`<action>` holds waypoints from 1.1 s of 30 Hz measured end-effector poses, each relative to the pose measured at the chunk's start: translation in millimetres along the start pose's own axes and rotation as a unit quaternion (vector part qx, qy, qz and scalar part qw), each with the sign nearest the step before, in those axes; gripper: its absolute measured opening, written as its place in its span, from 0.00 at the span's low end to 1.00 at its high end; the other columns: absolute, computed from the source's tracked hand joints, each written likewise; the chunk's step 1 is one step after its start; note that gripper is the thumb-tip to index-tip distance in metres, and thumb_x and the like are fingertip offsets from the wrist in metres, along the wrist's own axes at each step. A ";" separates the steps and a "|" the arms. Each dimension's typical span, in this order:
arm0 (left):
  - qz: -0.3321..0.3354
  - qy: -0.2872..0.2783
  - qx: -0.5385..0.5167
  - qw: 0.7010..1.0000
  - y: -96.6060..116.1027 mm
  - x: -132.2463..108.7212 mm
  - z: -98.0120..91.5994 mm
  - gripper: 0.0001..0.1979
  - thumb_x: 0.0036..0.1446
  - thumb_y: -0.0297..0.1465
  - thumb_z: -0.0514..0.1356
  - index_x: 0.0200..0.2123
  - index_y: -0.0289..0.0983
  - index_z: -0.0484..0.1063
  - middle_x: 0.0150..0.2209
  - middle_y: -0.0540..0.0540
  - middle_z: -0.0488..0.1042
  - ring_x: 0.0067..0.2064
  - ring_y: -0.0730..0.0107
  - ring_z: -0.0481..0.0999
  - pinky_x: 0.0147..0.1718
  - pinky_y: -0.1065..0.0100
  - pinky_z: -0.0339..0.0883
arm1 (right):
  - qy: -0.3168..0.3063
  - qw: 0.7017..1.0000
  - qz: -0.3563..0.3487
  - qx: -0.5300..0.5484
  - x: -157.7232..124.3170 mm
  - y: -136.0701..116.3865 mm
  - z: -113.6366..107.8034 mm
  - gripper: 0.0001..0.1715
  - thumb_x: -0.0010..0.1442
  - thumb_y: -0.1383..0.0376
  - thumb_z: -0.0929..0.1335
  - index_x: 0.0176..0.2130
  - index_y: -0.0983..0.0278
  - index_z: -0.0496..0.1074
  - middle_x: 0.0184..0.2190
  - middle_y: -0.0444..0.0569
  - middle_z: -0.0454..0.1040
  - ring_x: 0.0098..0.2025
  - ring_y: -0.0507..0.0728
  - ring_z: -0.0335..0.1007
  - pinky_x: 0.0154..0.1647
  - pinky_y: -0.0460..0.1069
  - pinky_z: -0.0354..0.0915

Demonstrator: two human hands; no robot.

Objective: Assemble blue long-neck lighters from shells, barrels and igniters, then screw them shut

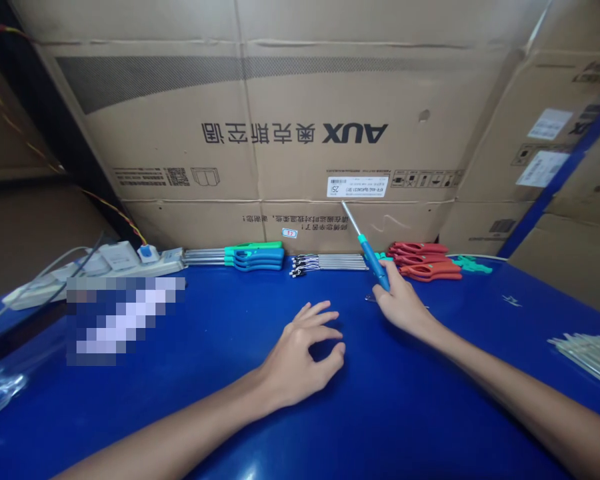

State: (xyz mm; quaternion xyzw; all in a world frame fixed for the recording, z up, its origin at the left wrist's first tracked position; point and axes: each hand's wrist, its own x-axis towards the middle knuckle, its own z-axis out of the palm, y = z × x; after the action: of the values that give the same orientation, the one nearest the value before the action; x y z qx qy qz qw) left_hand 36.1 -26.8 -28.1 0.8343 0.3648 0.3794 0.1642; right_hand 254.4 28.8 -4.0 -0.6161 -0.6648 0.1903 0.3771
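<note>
My right hand is closed around the blue handle of a long-nosed lighter. Its metal tube slants up and to the left, past a teal collar, in front of the cardboard. Palm down, my left hand hovers over or rests on the blue table with fingers spread and nothing in them. Beyond it lies a stack of blue and green long-nosed lighters, tubes to the left. A bundle of metal tubes with wires sits at the back middle. Several red and orange handle shells are piled behind my right hand.
Teal plastic parts lie at the back right, and pale thin sticks at the right edge. A white power strip with plugs stands back left. Cardboard walls the back of the blue table.
</note>
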 end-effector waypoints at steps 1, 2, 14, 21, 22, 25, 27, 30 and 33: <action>0.001 -0.003 0.002 1.000 -0.3 0.3 -0.4 0.10 0.54 0.31 0.60 0.37 0.38 0.80 0.50 0.39 0.77 0.58 0.50 0.70 0.58 0.37 0.58 | -0.002 1.000 0.000 -0.001 -0.6 -0.6 -0.4 0.29 0.53 0.66 0.61 0.56 0.63 0.58 0.20 0.40 0.64 0.21 0.55 0.62 0.25 0.48 0.56; 0.001 -0.005 0.003 1.000 -0.4 0.4 -0.6 0.10 0.54 0.31 0.60 0.37 0.38 0.80 0.50 0.39 0.77 0.58 0.50 0.70 0.58 0.37 0.58 | -0.004 1.000 0.002 -0.005 -1.1 -1.4 -0.5 0.30 0.54 0.66 0.61 0.56 0.62 0.58 0.21 0.40 0.65 0.21 0.55 0.63 0.25 0.48 0.56; 0.027 0.000 0.034 0.999 -5.7 1.9 -2.7 0.07 0.54 0.30 0.61 0.36 0.37 0.76 0.47 0.41 0.79 0.54 0.53 0.73 0.57 0.41 0.60 | -0.107 0.988 -0.011 0.115 -12.7 -11.5 1.2 0.27 0.56 0.66 0.63 0.55 0.59 0.59 0.19 0.35 0.59 0.17 0.50 0.54 0.21 0.46 0.54; 0.165 0.092 0.231 0.954 -5.5 8.9 -22.0 0.17 0.58 0.30 0.59 0.51 0.35 0.69 0.45 0.37 0.74 0.47 0.53 0.69 0.44 0.51 0.65 | -0.476 0.764 0.137 0.412 -34.0 -24.8 -0.3 0.37 0.55 0.63 0.69 0.61 0.57 0.54 0.20 0.35 0.63 0.11 0.44 0.48 0.13 0.41 0.44; 0.176 0.092 0.247 0.948 -4.3 9.3 -23.2 0.16 0.58 0.29 0.59 0.50 0.35 0.70 0.44 0.38 0.74 0.47 0.53 0.69 0.44 0.52 0.64 | -0.485 0.752 0.146 0.422 -36.1 -25.1 1.0 0.38 0.55 0.63 0.69 0.61 0.56 0.53 0.20 0.35 0.63 0.11 0.44 0.48 0.13 0.40 0.44; 0.200 0.087 0.265 0.939 -1.6 8.9 -24.0 0.13 0.60 0.28 0.58 0.49 0.36 0.70 0.46 0.38 0.73 0.49 0.54 0.69 0.46 0.53 0.63 | -0.462 0.751 0.152 0.447 -38.0 -27.3 4.6 0.41 0.54 0.66 0.70 0.62 0.54 0.53 0.18 0.33 0.60 0.12 0.43 0.46 0.15 0.41 0.44; 0.206 0.086 0.259 0.940 -1.2 7.3 -23.6 0.14 0.60 0.27 0.58 0.50 0.35 0.69 0.48 0.37 0.72 0.50 0.54 0.68 0.46 0.53 0.63 | -0.396 0.778 0.136 0.468 -33.8 -29.8 3.8 0.39 0.54 0.67 0.70 0.61 0.54 0.55 0.18 0.32 0.58 0.12 0.43 0.44 0.16 0.41 0.45; 0.195 0.070 0.249 0.946 -2.2 4.7 -23.0 0.15 0.59 0.26 0.57 0.51 0.35 0.69 0.49 0.37 0.71 0.51 0.52 0.68 0.48 0.51 0.63 | -0.259 0.823 0.103 0.494 -20.6 -30.0 -4.3 0.34 0.54 0.68 0.68 0.58 0.54 0.58 0.18 0.32 0.56 0.12 0.43 0.43 0.16 0.41 0.45; 0.188 0.055 0.236 0.952 -3.4 3.5 -22.6 0.16 0.59 0.25 0.56 0.51 0.35 0.69 0.49 0.37 0.71 0.51 0.52 0.68 0.48 0.49 0.63 | -0.173 0.848 0.093 0.493 -6.8 -23.6 -15.3 0.30 0.52 0.68 0.68 0.53 0.54 0.59 0.18 0.31 0.56 0.12 0.43 0.41 0.15 0.41 0.43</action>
State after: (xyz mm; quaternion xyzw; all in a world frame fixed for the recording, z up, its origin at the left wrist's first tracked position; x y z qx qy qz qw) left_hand 19.0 -22.0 -13.4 0.8808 0.2887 0.3513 -0.1323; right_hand 249.5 15.0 20.9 -0.3653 -0.4779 0.6306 0.4905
